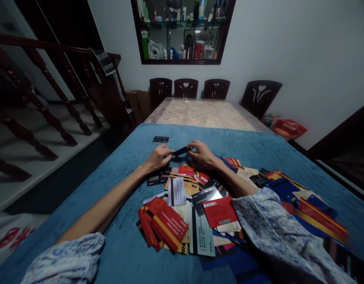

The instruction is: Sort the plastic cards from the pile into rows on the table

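Observation:
A dark plastic card (181,151) is held up between my two hands, tilted above the blue cloth. My left hand (158,158) pinches its left end, and my right hand (202,153) grips the right end. Below my hands lies a heap of cards: an orange card (184,184), a white card with a dark stripe (176,191), red cards (167,221), a silver-grey card (202,232) and a red card (220,212) by my right sleeve. One black card (161,139) lies alone beyond my left hand.
A blue cloth (116,189) covers the near part of the table; its far part has a beige patterned top (199,112). More cards (320,221) spread at the right, partly behind my right sleeve. Dark chairs (186,87) stand beyond the table, and a wooden railing (60,90) at the left.

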`<state>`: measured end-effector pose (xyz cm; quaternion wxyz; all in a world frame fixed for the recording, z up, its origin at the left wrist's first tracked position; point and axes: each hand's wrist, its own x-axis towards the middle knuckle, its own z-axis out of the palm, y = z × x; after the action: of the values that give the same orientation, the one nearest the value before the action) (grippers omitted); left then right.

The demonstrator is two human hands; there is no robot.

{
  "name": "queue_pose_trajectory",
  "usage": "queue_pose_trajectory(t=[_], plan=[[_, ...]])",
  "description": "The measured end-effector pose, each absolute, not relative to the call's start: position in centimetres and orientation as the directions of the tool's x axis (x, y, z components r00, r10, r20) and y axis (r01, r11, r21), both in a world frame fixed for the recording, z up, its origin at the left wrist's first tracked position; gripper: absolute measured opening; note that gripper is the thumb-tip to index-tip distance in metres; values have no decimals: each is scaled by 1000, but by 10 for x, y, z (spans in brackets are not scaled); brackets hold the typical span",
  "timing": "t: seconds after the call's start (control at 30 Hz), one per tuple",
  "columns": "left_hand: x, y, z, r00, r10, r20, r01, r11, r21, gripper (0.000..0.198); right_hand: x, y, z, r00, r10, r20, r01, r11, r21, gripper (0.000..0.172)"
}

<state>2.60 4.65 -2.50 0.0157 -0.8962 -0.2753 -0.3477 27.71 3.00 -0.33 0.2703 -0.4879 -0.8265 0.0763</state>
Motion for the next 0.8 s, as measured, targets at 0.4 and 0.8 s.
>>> queue_pose_trajectory(t=[0.4, 0.8], plan=[[36, 40, -28, 460, 697, 550, 507, -715, 482, 18, 268, 21, 3, -280, 860, 427, 703, 487, -519, 26], [41, 34, -21, 330, 759, 561, 483, -646, 591, 28, 268, 20, 5, -366, 840, 399, 832, 488, -264, 34]])
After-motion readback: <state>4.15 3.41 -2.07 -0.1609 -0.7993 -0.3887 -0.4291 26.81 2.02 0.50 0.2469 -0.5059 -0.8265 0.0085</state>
